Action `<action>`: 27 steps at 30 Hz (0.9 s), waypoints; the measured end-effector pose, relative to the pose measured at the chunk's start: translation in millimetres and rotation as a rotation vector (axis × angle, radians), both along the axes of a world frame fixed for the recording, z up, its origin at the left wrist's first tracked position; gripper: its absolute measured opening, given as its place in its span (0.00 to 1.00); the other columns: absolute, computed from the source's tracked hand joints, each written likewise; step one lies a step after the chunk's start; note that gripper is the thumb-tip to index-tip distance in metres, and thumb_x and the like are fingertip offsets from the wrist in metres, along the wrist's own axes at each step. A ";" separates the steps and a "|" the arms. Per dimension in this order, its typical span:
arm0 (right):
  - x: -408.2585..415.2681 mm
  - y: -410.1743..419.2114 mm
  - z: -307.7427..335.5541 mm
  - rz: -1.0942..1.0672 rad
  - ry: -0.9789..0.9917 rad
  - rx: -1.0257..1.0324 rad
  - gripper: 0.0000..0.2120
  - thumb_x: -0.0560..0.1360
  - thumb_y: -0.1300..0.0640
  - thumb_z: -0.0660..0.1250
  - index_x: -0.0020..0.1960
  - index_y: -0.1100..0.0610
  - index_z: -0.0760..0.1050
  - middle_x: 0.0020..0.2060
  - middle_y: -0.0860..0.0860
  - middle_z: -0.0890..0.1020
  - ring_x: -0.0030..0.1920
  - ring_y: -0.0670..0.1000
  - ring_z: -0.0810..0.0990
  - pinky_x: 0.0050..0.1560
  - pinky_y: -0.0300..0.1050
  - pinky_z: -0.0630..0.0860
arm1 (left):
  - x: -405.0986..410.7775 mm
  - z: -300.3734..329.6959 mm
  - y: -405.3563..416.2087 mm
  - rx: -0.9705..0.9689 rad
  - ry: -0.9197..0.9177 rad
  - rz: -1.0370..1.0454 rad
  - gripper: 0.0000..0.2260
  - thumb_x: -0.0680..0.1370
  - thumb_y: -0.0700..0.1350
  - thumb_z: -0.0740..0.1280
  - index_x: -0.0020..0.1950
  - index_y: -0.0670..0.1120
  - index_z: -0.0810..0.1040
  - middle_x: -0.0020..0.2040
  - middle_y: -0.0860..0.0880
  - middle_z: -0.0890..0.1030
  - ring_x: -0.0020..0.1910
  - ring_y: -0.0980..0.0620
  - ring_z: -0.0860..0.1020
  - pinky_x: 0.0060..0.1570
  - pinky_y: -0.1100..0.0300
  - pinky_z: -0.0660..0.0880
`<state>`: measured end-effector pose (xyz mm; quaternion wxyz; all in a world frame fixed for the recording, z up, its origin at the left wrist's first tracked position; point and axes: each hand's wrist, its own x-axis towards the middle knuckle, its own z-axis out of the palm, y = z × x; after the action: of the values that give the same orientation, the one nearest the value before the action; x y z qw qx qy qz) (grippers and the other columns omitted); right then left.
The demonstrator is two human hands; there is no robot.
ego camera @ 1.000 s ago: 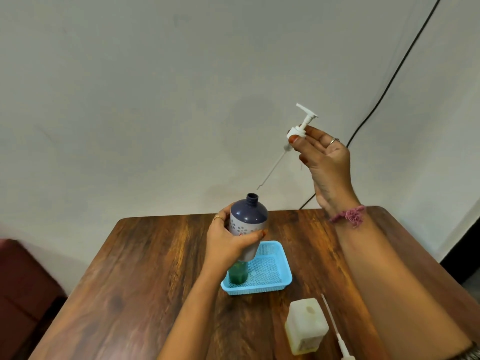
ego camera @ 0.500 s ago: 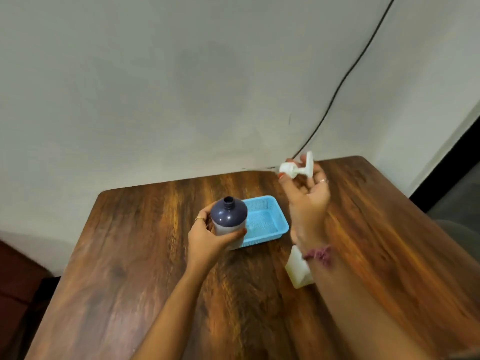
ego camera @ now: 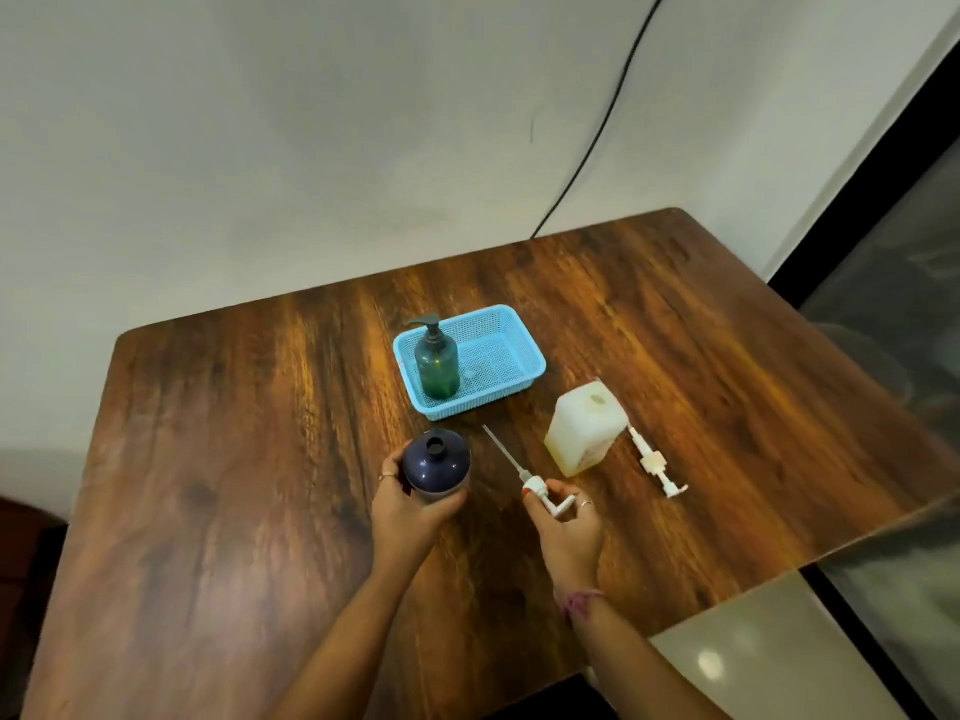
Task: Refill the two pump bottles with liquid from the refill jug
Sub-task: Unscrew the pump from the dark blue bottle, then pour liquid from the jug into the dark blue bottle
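A view from above looks down on a brown wooden worktop (ego camera: pixel 234 459) set against a pale wall. Two bare forearms reach in from the bottom edge, angled up toward the middle. The left hand (ego camera: pixel 402 506) wraps around the near side of a dark blue bottle (ego camera: pixel 437 464), thumb on one side and fingers on the other; the bottle stands upright on the worktop with its neck open and no pump. The right hand (ego camera: pixel 569 527), a little to the right and apart from the left, pinches a white pump head (ego camera: pixel 543 490) between curled fingers and thumb. The pump's thin tube points up and left, low over the wood, toward the gap between bottle and basket. Behind the hands, a light blue basket (ego camera: pixel 511 335) holds a green pump bottle (ego camera: pixel 438 367), upright with its pump on, in the left end. To the right stands a pale, squarish refill jug (ego camera: pixel 584 428). Just beside it, on its right, a second white pump (ego camera: pixel 655 462) lies flat.
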<state>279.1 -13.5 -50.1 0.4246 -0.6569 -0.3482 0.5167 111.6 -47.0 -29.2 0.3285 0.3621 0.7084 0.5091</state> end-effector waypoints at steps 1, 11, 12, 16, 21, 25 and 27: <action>2.2 -0.1 -8.0 0.020 -0.047 -0.010 0.10 0.70 0.56 0.74 0.49 0.53 0.77 0.46 0.50 0.82 0.46 0.49 0.80 0.39 0.38 0.78 | 0.5 -3.2 -1.6 -0.015 0.008 -0.007 0.33 0.62 0.38 0.80 0.62 0.50 0.68 0.54 0.60 0.75 0.52 0.62 0.76 0.51 0.67 0.73; 11.9 5.1 -52.6 0.131 -0.392 0.011 0.13 0.66 0.45 0.75 0.47 0.45 0.75 0.45 0.45 0.81 0.49 0.50 0.78 0.49 0.51 0.78 | 3.2 -11.9 -4.9 -0.063 0.033 -0.033 0.36 0.62 0.43 0.81 0.65 0.49 0.68 0.56 0.57 0.75 0.54 0.59 0.76 0.56 0.59 0.75; 11.6 5.3 -52.7 0.143 -0.402 0.012 0.14 0.66 0.45 0.75 0.47 0.44 0.75 0.45 0.45 0.81 0.50 0.50 0.78 0.49 0.52 0.78 | 2.9 -12.1 -5.2 -0.063 0.036 -0.035 0.36 0.61 0.43 0.81 0.65 0.50 0.68 0.56 0.58 0.75 0.54 0.60 0.76 0.57 0.58 0.75; 14.9 3.4 -56.9 0.196 -0.424 0.019 0.16 0.66 0.45 0.75 0.50 0.44 0.74 0.49 0.45 0.80 0.51 0.50 0.77 0.51 0.52 0.78 | 2.6 -10.2 -5.8 -0.078 0.012 -0.041 0.38 0.57 0.54 0.79 0.63 0.53 0.68 0.55 0.62 0.75 0.54 0.62 0.76 0.57 0.55 0.75; 23.3 3.7 -30.1 0.119 -0.406 0.057 0.24 0.65 0.47 0.77 0.57 0.49 0.73 0.56 0.50 0.78 0.54 0.51 0.76 0.51 0.47 0.77 | 2.9 -9.5 -4.8 -0.085 -0.002 -0.043 0.37 0.58 0.51 0.81 0.63 0.54 0.68 0.56 0.61 0.75 0.55 0.60 0.76 0.58 0.50 0.76; 46.5 3.6 1.6 0.068 -0.219 -0.029 0.43 0.45 0.47 0.84 0.55 0.56 0.70 0.64 0.61 0.71 0.55 0.57 0.75 0.44 0.34 0.74 | 3.2 -5.4 -1.5 -0.077 -0.021 -0.031 0.36 0.61 0.46 0.81 0.64 0.53 0.68 0.55 0.61 0.76 0.53 0.60 0.77 0.58 0.50 0.77; 45.7 22.5 15.6 0.058 -0.322 0.091 0.42 0.56 0.49 0.82 0.65 0.55 0.67 0.68 0.58 0.69 0.64 0.58 0.71 0.57 0.44 0.73 | 4.7 -0.5 0.5 -0.063 -0.046 -0.023 0.38 0.58 0.48 0.81 0.65 0.51 0.68 0.54 0.61 0.76 0.53 0.60 0.77 0.58 0.51 0.76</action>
<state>324.8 9.0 -34.5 0.3776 -0.7009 -0.4536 0.4005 116.3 -46.5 -29.6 0.3618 0.3476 0.7121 0.4911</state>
